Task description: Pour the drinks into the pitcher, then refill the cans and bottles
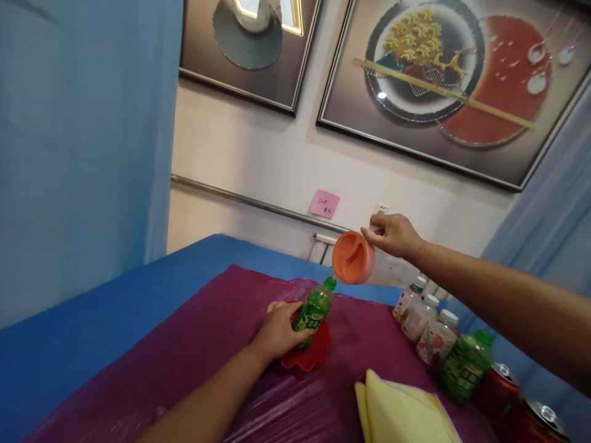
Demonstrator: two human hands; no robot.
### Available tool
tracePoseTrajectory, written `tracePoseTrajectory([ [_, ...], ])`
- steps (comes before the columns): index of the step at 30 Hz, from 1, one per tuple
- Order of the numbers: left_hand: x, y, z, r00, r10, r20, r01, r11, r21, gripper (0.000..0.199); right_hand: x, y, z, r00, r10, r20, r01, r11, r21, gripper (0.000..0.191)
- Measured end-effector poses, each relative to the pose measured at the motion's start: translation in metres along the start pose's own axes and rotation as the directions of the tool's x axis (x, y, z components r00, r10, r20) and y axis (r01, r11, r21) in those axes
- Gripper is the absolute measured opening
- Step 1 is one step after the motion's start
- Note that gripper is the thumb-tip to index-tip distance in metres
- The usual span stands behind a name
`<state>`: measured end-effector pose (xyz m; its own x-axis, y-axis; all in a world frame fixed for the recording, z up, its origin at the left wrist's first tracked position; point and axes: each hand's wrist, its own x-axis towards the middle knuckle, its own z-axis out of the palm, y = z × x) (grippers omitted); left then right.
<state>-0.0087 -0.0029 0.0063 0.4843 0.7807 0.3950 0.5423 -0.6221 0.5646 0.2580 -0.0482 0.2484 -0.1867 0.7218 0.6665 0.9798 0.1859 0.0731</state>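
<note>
My left hand (281, 329) is closed around a green plastic drink bottle (318, 304), which stands slightly tilted in a red scalloped dish (307, 363). In my right hand (392, 234) is the handle of a clear pitcher (390, 271) with an orange lid (351, 258). The pitcher is tipped nearly on its side, its lid end facing left, just above the bottle's green neck. A thin trickle seems to run between lid and bottle top, though it is too small to be sure.
A folded yellow cloth (406, 409) lies at the front right. Along the right edge stand several bottles, including a second green bottle (466, 366), and red cans (538, 421). Purple plastic sheet (207, 326) covers the blue surface (115, 301). Blue curtains (87, 135) hang on both sides.
</note>
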Motion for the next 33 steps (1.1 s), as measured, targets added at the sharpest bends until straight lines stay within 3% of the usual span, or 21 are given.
tracePoseTrajectory([
  [33,-0.0004,-0.0016,0.0010,1.000,-0.004,0.009,0.004,1.000,0.027,0.061,-0.0021,-0.0011,-0.0024,1.000,-0.020,0.003,0.020,1.000,-0.021,0.037],
])
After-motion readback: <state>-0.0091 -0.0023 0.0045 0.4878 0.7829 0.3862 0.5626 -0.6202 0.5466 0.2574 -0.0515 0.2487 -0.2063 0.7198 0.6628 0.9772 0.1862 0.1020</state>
